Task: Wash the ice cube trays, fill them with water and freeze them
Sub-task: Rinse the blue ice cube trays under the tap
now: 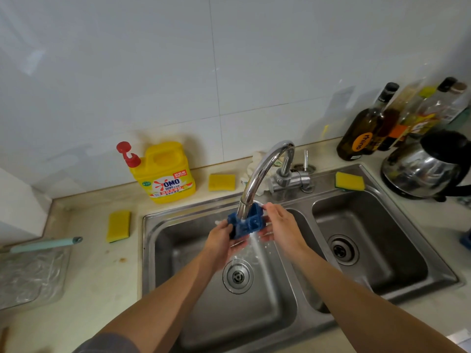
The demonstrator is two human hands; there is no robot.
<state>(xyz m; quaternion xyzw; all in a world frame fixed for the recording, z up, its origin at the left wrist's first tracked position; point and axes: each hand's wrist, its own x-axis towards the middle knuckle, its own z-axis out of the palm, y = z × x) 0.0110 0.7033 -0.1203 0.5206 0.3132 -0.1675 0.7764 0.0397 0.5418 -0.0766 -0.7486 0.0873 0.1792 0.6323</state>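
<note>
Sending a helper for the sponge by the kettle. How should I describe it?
Find the double-bowl stainless steel sink and follow its back rim rightwards. Just left of the shiny steel kettle with black lid lies a yellow rectangular sponge with green underside. The other two yellow sponges lie on the beige counter; only this one rests on the sink's metal rim.

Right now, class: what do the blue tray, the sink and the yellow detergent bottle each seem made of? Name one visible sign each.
Blue tray: likely silicone or plastic, matte; uniform colour, moulded cells.
Sink: stainless steel, brushed; grey sheen, blurred reflections.
Yellow detergent bottle: opaque plastic, slightly glossy; moulded handle hollow, printed label.
</note>
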